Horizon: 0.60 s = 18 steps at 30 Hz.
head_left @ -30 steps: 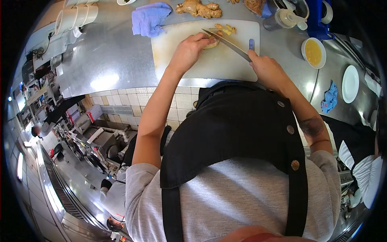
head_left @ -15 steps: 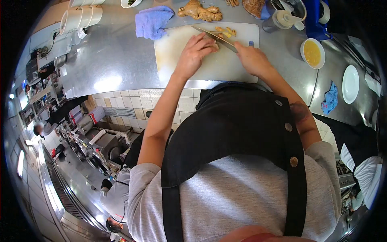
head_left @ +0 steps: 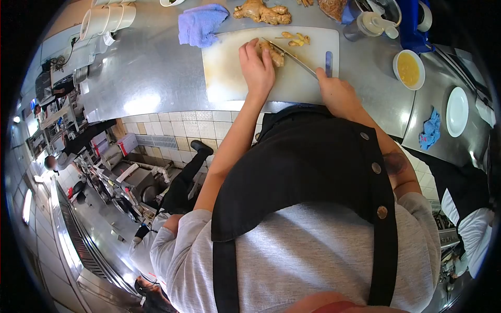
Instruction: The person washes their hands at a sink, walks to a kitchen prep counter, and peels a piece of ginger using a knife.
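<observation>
My right hand (head_left: 339,95) is closed around the handle of a kitchen knife (head_left: 298,61), its blade pointing up and left over the white cutting board (head_left: 229,78). A peeled-looking piece of ginger (head_left: 275,56) lies under and beside the blade near the tip. My left hand (head_left: 257,70) holds that piece from the left, with thumb and fingers against it; part of the grip is hidden. Small yellow ginger scraps (head_left: 296,38) lie on the board beyond the blade. A large whole ginger root (head_left: 262,11) rests on the steel counter behind the board.
A purple cloth (head_left: 202,25) touches the board's far left corner. At the right are a squeeze bottle (head_left: 365,26), a bowl of yellow liquid (head_left: 409,69), a white oval plate (head_left: 456,112) and a blue cloth (head_left: 430,129). Other people stand at left and right.
The knife has drawn back toward me and its tip has shifted right. My left hand has turned more upright, its fingers straighter, and more of the ginger piece now shows.
</observation>
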{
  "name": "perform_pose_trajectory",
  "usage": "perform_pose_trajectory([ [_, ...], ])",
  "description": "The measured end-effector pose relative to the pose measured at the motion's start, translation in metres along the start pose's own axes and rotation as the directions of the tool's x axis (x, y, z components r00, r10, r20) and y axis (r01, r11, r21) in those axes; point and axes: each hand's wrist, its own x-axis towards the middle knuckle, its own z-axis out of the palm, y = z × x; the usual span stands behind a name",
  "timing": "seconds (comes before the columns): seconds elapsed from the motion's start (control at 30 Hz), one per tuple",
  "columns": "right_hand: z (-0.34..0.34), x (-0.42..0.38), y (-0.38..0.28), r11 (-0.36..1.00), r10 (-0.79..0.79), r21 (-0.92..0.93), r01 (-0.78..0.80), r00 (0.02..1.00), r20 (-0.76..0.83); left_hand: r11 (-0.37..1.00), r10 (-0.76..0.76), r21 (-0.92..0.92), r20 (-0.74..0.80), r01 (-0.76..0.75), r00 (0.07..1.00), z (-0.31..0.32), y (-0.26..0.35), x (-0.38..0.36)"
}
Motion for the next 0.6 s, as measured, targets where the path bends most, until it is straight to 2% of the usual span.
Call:
perform_pose_trajectory([
  [0.07, -0.004, -0.003, -0.006, 1.0, 0.021, 0.003, -0.021, 1.0, 0.016, 0.991, 0.011, 0.131, 0.019, -0.014, 1.0, 0.01, -0.003, 0.002],
  [0.17, -0.013, -0.011, -0.019, 0.996, 0.084, 0.006, -0.085, 0.996, 0.043, 0.984, 0.021, 0.179, -0.114, 0.0, 0.993, 0.024, -0.007, -0.006],
  [0.27, -0.016, -0.016, -0.023, 0.998, 0.069, -0.013, -0.068, 0.994, 0.082, 0.969, 0.013, 0.248, -0.121, 0.018, 0.993, 0.028, -0.009, -0.007],
  [0.6, -0.049, -0.021, -0.044, 0.992, 0.114, -0.062, -0.106, 0.983, 0.144, 0.967, 0.042, 0.254, -0.103, -0.014, 0.994, 0.03, -0.013, -0.008],
])
